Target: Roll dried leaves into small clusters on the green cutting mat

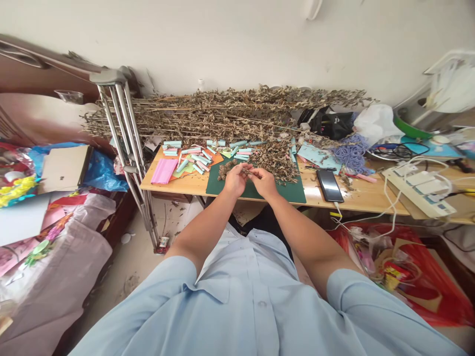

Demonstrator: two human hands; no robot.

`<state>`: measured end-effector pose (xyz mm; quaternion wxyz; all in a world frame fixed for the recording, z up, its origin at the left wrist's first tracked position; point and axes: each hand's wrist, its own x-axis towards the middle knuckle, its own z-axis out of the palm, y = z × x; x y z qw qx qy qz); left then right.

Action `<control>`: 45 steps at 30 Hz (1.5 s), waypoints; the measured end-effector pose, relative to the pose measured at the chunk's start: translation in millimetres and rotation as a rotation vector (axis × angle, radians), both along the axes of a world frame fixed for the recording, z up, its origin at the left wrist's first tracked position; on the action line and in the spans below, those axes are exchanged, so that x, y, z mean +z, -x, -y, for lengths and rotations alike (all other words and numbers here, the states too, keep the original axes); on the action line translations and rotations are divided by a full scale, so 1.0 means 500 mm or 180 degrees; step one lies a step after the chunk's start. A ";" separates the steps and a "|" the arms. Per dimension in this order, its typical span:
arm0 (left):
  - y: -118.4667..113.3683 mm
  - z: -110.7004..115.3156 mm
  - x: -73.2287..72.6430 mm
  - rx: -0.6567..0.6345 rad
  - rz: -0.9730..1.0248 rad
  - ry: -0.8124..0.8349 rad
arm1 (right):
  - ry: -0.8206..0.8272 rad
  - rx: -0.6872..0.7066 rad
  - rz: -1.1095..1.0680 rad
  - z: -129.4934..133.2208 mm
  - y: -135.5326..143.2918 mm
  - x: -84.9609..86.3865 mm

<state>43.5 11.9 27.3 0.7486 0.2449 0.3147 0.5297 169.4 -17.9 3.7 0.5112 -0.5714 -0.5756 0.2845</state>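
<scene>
Over the front of the green cutting mat [218, 188], my left hand [236, 180] and my right hand [263, 182] meet at the fingertips. Both are closed, pinching what looks like a small bit of dried plant between them; the fingers hide most of it. A clump of crumbled dried leaves [224, 169] lies just beyond my left hand. On the mat beside my right hand is a larger heap of dried leafy stems [280, 163].
Long dried stalks [208, 116] lie along the wall. Paper rolls [200, 159] and pink paper [164, 171] sit at left, near metal crutches [128, 133]. To the right are a phone [329, 185] on a cable, purple yarn [352, 152] and a power strip [419, 188].
</scene>
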 end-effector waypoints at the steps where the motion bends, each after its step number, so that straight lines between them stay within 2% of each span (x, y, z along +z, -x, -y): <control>1: 0.008 0.000 -0.002 -0.0078 -0.0140 -0.0020 | 0.0020 -0.0027 0.0023 -0.001 -0.009 0.001; 5: 0.047 -0.003 -0.009 -0.0490 -0.0804 -0.0061 | 0.0150 0.0011 0.0181 0.001 -0.044 0.002; 8: 0.071 -0.009 -0.010 -0.0879 -0.1212 -0.0132 | 0.0183 0.0207 0.0209 0.005 -0.056 -0.003; 14: 0.081 -0.016 -0.010 -0.1652 -0.1818 -0.0512 | 0.0195 0.0582 0.0155 0.002 -0.050 -0.014; 18: 0.074 -0.016 -0.011 -0.1500 -0.2224 -0.0869 | 0.0267 0.0617 -0.0149 0.002 -0.051 -0.028; 21: 0.070 -0.014 -0.013 -0.1326 -0.2348 -0.0877 | 0.0268 0.0453 -0.0271 0.008 -0.055 -0.037; 25: 0.070 -0.013 -0.011 -0.1439 -0.2395 -0.0918 | 0.0352 0.0253 -0.0112 0.015 -0.054 -0.038; 32: 0.071 -0.016 -0.008 -0.1784 -0.2398 -0.1075 | 0.0271 0.0337 0.0102 0.019 -0.050 -0.030; 39: 0.066 -0.010 -0.013 -0.1509 -0.2681 -0.1176 | 0.0365 0.0345 0.0173 0.023 -0.050 -0.030; 45: 0.065 -0.006 -0.013 -0.1536 -0.2820 -0.1230 | 0.0253 0.0388 0.0428 0.023 -0.051 -0.030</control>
